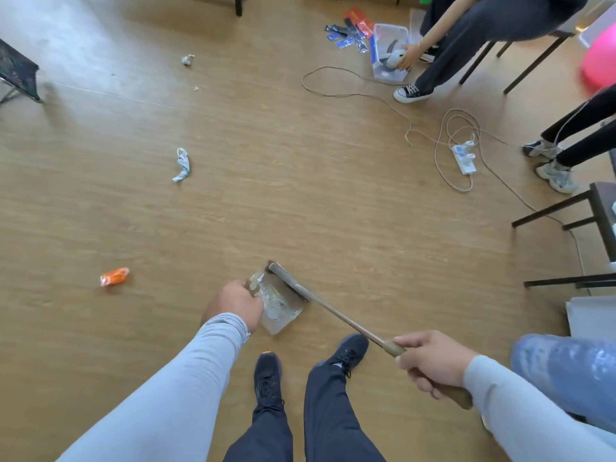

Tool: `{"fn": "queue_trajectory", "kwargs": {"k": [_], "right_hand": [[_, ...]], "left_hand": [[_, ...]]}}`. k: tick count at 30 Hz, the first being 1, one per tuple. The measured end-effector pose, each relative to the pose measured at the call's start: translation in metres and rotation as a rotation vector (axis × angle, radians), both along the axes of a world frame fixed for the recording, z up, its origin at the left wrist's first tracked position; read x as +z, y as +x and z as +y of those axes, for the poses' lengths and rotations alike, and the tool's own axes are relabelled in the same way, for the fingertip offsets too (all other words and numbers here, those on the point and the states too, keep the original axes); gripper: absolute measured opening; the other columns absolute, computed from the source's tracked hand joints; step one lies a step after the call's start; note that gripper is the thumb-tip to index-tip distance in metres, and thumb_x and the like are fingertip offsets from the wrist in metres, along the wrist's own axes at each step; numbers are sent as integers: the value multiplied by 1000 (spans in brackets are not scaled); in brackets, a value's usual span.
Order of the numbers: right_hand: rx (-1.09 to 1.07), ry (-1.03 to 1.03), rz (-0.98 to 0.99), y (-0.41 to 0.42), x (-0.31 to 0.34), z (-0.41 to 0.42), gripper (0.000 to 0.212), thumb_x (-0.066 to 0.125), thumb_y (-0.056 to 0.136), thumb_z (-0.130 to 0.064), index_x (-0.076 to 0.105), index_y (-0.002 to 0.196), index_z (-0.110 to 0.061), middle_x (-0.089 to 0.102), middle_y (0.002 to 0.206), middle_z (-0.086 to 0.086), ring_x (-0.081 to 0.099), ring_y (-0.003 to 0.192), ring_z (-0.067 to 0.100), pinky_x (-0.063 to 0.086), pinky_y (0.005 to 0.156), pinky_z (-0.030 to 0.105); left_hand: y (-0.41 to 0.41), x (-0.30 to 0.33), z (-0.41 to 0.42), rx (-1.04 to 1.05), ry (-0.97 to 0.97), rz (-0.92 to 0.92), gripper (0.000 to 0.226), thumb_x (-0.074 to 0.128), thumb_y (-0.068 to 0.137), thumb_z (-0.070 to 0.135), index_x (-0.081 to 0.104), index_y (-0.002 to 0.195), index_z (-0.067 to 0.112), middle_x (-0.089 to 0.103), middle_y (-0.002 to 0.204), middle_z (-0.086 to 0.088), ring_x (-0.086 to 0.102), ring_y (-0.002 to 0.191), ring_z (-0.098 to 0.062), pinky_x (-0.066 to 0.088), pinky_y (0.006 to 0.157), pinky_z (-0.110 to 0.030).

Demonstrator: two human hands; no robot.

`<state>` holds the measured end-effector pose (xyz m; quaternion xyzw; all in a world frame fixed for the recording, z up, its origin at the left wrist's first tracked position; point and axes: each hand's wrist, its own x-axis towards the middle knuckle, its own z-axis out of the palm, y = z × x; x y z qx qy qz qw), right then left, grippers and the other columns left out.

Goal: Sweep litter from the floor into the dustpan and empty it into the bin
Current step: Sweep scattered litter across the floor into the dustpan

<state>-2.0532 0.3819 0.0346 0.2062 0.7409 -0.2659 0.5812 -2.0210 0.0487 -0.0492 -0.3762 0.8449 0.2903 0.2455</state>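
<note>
Gripping the dustpan [283, 303] in the left hand [235, 303], the right hand [433, 363] clasps the broom [333, 311], its head at the pan.

one wide head view looks steeply down from standing height at the wooden floor [300, 195].

Floor [300, 195]: matt wood-grain laminate. Dustpan [283, 311]: dull grey metal. Broom handle [336, 315]: smooth wood. Orange wrapper [114, 277]: glossy.
</note>
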Motion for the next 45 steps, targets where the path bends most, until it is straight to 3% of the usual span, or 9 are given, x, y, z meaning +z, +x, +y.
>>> {"fn": "queue_trajectory", "kwargs": {"k": [6, 12, 17, 20, 23, 27, 37, 40, 45], "right_hand": [[-65, 53, 110, 0, 3, 5, 62, 54, 94, -5, 36, 152, -16, 51, 50, 9, 42, 35, 17, 38, 37, 24], [232, 199, 66, 7, -48, -57, 35, 50, 89, -9, 54, 124, -13, 64, 76, 8, 61, 68, 25, 49, 54, 27], [324, 97, -59, 34, -39, -62, 49, 48, 87, -10, 49, 134, -21, 60, 79, 4, 55, 68, 22, 50, 67, 30], [196, 13, -85, 34, -25, -29, 68, 52, 83, -11, 39, 147, -30, 61, 70, 3, 53, 52, 16, 50, 55, 26], [16, -36, -101, 29, -13, 7, 61, 58, 84, -10, 43, 141, -29, 54, 59, 6, 43, 43, 17, 42, 41, 25], [12, -62, -79, 34, 15, 20, 42, 60, 83, -12, 59, 124, -15, 51, 60, 8, 40, 43, 19, 40, 40, 25], [-246, 87, 47, 49, 49, 29, 5, 53, 92, -11, 53, 97, -10, 47, 53, 3, 38, 38, 15, 30, 42, 18], [-388, 99, 60, 53, 51, 41, 11, 53, 92, -11, 48, 83, -8, 46, 53, 4, 38, 37, 14, 29, 41, 17], [-556, 103, 115, 58, 48, 61, 14, 57, 92, -12, 55, 79, -7, 50, 58, 6, 42, 41, 15, 32, 43, 18]], "left_hand": [[0, -1, -2, -23, -8, 2, 12, 57, 87, 33, 65, 96, 30, 62, 77, 9, 61, 73, -21, 46, 67, -29], [-1, -8, -3, -26, -17, 6, 12, 59, 85, 32, 65, 96, 30, 64, 79, 7, 62, 76, -24, 47, 69, -29], [-1, -10, -4, -30, -19, 10, 9, 58, 85, 31, 63, 92, 31, 64, 76, 8, 62, 74, -23, 48, 69, -30], [0, -9, -3, -33, -9, 13, 5, 57, 85, 29, 61, 88, 30, 62, 74, 7, 62, 75, -25, 48, 69, -30], [5, -7, -2, -28, 34, 10, 8, 57, 85, 27, 63, 91, 28, 64, 75, 6, 62, 73, -24, 48, 68, -30], [15, 2, -6, -66, 97, 0, 8, 59, 88, 24, 65, 93, 25, 65, 76, 4, 63, 75, -25, 48, 70, -29], [16, 71, -6, -134, 73, 48, 4, 60, 89, 23, 61, 86, 26, 62, 77, 3, 58, 70, -22, 46, 67, -28], [14, 87, -2, -153, 54, 62, 8, 60, 90, 26, 60, 82, 25, 62, 74, 4, 56, 63, -16, 43, 61, -27], [4, 110, 11, -178, 103, 131, 13, 60, 84, 22, 60, 92, 33, 69, 97, 5, 63, 87, -23, 47, 76, -27]]}}
